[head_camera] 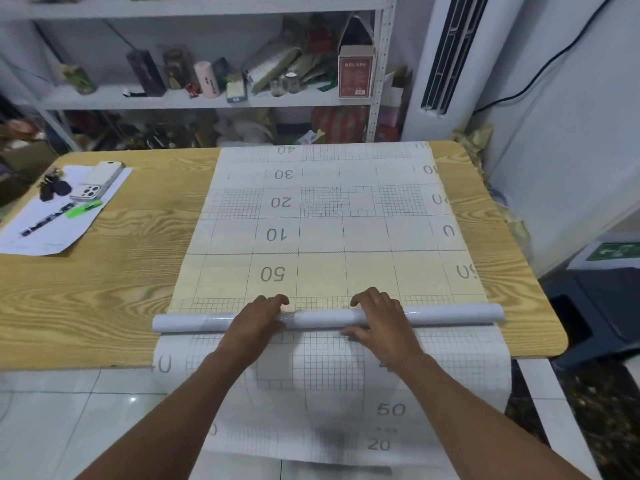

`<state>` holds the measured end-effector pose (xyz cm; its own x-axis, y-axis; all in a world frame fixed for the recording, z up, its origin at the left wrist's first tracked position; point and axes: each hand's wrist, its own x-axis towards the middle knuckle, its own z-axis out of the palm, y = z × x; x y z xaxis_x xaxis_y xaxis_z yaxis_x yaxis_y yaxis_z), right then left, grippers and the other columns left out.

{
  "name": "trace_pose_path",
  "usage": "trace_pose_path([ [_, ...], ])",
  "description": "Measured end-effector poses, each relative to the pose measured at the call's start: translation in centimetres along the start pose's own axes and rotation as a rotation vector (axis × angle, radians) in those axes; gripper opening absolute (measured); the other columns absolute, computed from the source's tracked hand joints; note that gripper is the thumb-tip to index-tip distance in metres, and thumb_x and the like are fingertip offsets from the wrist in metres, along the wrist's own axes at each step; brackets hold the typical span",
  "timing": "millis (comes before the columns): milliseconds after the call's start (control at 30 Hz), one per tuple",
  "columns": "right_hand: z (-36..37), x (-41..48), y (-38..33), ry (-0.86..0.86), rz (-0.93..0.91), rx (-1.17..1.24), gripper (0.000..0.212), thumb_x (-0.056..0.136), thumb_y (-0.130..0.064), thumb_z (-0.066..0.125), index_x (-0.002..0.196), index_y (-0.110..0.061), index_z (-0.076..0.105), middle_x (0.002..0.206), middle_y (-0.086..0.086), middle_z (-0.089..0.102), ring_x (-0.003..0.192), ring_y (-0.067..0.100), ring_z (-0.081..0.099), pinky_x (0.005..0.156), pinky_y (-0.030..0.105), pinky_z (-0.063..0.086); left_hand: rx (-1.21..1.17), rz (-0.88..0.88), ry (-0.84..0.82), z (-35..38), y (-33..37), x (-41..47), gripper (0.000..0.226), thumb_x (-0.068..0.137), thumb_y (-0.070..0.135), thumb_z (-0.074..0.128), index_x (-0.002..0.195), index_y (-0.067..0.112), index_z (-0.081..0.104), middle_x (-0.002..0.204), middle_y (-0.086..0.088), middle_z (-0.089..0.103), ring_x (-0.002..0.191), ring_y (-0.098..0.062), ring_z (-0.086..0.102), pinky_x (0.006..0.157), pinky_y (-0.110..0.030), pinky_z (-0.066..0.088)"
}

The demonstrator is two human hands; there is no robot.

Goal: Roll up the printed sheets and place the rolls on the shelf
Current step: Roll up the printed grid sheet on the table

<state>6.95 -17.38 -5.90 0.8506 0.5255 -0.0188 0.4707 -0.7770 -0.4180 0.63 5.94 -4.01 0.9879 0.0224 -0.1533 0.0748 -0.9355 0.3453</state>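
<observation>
At the far left of the desk [86, 299] we see a white paper [52, 237] carrying two phones [90, 192]. Behind the desk stands the shelf [194, 98], crowded with boxes and jars. At centre the printed sheet [322, 233] lies flat on the desk, its near end hanging over the front edge. The roll [318, 318] lies across it near that edge. The left hand [258, 320] curls its fingers over the roll. Beside it the right hand [379, 320] grips likewise, thumb on the near side.
</observation>
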Motion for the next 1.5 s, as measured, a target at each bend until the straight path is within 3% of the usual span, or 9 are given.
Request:
trace_pose_path([
  [200, -0.1, 0.2, 0.0, -0.027, 0.001, -0.014, 0.046, 0.080, -0.045, 0.067, 0.116, -0.020, 0.053, 0.115, -0.005, 0.049, 0.099, 0.014, 0.046, 0.089, 0.024, 0.032, 0.027, 0.029, 0.004, 0.6, -0.6, 0.3, 0.023, 0.092, 0.016, 0.048, 0.114, 0.016, 0.052, 0.087, 0.004, 0.042, 0.080, -0.012, 0.035, 0.067, -0.022, 0.028],
  [333, 0.2, 0.5, -0.1, -0.011, 0.020, -0.035, 0.043, 0.082, -0.041, 0.066, 0.116, -0.018, 0.055, 0.114, -0.002, 0.050, 0.100, 0.017, 0.045, 0.087, 0.024, 0.032, 0.004, 0.021, -0.017, 0.7, -1.1, 0.7, 0.022, 0.092, 0.015, 0.047, 0.111, 0.017, 0.055, 0.090, 0.003, 0.049, 0.083, -0.012, 0.041, 0.069, -0.024, 0.033],
  [467, 0.5, 0.5, 0.0, 0.009, 0.024, -0.062, 0.040, 0.084, -0.041, 0.064, 0.115, -0.016, 0.057, 0.112, 0.000, 0.051, 0.101, 0.019, 0.045, 0.088, 0.026, 0.034, -0.039, 0.063, -0.019, 0.7, -1.2, 0.5, 0.021, 0.092, 0.012, 0.047, 0.111, 0.015, 0.055, 0.102, -0.001, 0.053, 0.094, -0.015, 0.044, 0.081, -0.031, 0.041],
  [567, 0.5, 0.5, -0.1, 0.005, 0.020, -0.076, 0.038, 0.087, -0.043, 0.058, 0.116, -0.018, 0.056, 0.113, -0.002, 0.051, 0.101, 0.019, 0.044, 0.089, 0.027, 0.034, -0.065, 0.119, 0.062, 1.2, -1.7, 0.3, 0.026, 0.088, 0.009, 0.055, 0.114, 0.009, 0.058, 0.108, -0.006, 0.051, 0.098, -0.019, 0.045, 0.080, -0.032, 0.044],
  [700, 0.2, 0.7, -0.1, -0.023, 0.033, -0.087, 0.037, 0.091, -0.045, 0.050, 0.117, -0.019, 0.056, 0.114, -0.003, 0.052, 0.101, 0.019, 0.044, 0.090, 0.028, 0.033, -0.090, 0.144, 0.105, 1.4, -2.3, 0.4, 0.038, 0.073, 0.018, 0.076, 0.106, 0.005, 0.065, 0.094, -0.010, 0.058, 0.082, -0.024, 0.049, 0.072, -0.038, 0.047],
  [900, -0.1, 0.6, -0.2, -0.051, 0.144, 0.086, 0.041, 0.089, -0.042, 0.057, 0.125, -0.023, 0.049, 0.115, 0.000, 0.050, 0.106, 0.020, 0.045, 0.092, 0.028, 0.036, -0.199, 0.053, 0.019, 0.8, -2.1, 0.4, 0.071, 0.066, 0.036, 0.080, 0.128, 0.020, 0.048, 0.101, 0.004, 0.054, 0.091, -0.013, 0.042, 0.080, -0.025, 0.036],
  [1067, -0.2, 0.4, -0.2, -0.041, 0.133, 0.070, 0.028, 0.092, -0.039, 0.054, 0.109, -0.017, 0.057, 0.100, -0.005, 0.049, 0.102, 0.017, 0.043, 0.086, 0.028, 0.036, -0.220, 0.025, -0.025, 0.7, -2.5, 0.3, 0.059, 0.069, 0.032, 0.078, 0.121, 0.023, 0.051, 0.108, 0.008, 0.054, 0.102, -0.010, 0.046, 0.081, -0.022, 0.037],
  [1233, 0.5, 0.7, 0.2, -0.037, 0.041, -0.074, 0.030, 0.095, -0.038, 0.048, 0.107, -0.014, 0.060, 0.108, 0.000, 0.055, 0.098, 0.020, 0.045, 0.083, 0.027, 0.034, -0.143, 0.104, -0.010, 0.8, -3.2, 0.2, 0.037, 0.077, 0.017, 0.070, 0.111, 0.022, 0.056, 0.106, 0.010, 0.050, 0.092, -0.008, 0.051, 0.072, -0.036, 0.049],
  [1500, 0.6, 0.9, 0.3, -0.044, 0.058, -0.102, 0.032, 0.097, -0.039, 0.042, 0.108, -0.016, 0.062, 0.107, 0.001, 0.056, 0.100, 0.023, 0.047, 0.085, 0.031, 0.033, -0.088, 0.113, -0.007, 0.9, -3.6, 0.8, 0.032, 0.080, 0.014, 0.066, 0.111, 0.020, 0.061, 0.094, 0.002, 0.060, 0.092, -0.016, 0.050, 0.072, -0.025, 0.037],
])
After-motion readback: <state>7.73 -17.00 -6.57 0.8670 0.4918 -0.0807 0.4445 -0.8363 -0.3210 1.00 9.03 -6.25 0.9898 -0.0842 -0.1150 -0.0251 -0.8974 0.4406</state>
